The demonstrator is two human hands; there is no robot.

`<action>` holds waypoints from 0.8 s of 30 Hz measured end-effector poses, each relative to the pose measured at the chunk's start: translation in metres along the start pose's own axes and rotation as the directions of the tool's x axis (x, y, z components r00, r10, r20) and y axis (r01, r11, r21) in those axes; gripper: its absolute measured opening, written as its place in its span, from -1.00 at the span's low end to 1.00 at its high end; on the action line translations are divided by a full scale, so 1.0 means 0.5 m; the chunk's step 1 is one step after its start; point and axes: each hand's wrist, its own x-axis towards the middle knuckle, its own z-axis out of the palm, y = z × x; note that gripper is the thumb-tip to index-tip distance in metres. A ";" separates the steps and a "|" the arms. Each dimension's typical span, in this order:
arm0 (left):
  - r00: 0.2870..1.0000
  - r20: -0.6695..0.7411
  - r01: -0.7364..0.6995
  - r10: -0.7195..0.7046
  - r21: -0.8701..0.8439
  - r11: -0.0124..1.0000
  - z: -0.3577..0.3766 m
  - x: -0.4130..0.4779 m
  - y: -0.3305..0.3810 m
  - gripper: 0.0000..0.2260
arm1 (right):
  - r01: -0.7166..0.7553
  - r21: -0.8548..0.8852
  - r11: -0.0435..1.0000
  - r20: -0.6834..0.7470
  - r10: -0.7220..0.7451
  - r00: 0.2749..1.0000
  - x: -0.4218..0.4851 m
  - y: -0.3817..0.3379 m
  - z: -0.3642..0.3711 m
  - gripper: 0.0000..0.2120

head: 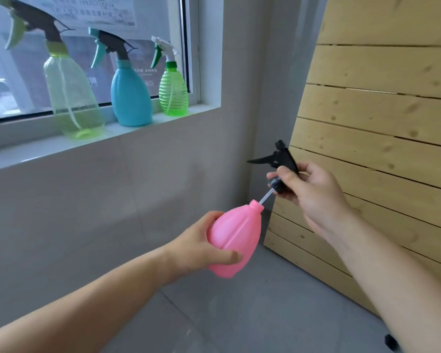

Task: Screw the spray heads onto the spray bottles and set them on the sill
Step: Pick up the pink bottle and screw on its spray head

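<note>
Pink bottle [233,238] tilted in left hand [201,247]; black spray head [280,164] pinched in right hand [313,192], tube [265,196] entering neck. Keep tube centred, seat collar square w/ threads before twisting; sill [49,149] next.

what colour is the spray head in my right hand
Black: the spray head in the right hand shows clearly in the head view, with a clear dip tube.

Pink bottle [233,235], blk spray head [278,159]
</note>
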 end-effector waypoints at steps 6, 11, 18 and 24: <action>0.997 0.011 -0.080 0.080 -0.021 0.997 0.019 -0.005 0.012 -0.30 | -0.010 -0.152 0.988 0.098 0.025 0.995 -0.033 0.021 0.006 -0.88; 0.992 0.072 -0.100 0.104 -0.048 0.994 0.017 -0.013 0.015 -0.34 | 0.019 -0.221 0.975 0.201 0.026 0.979 -0.049 0.026 -0.018 -0.73; 0.981 0.189 -0.017 0.040 -0.118 0.993 0.007 -0.024 0.025 -0.39 | -0.025 -0.134 0.991 0.423 0.079 0.903 -0.047 0.023 -0.049 -0.62; 0.944 0.328 0.118 -0.032 -0.247 0.962 -0.005 -0.032 0.024 -0.37 | -0.055 -0.089 0.995 0.517 0.093 0.851 -0.048 0.015 -0.055 -0.63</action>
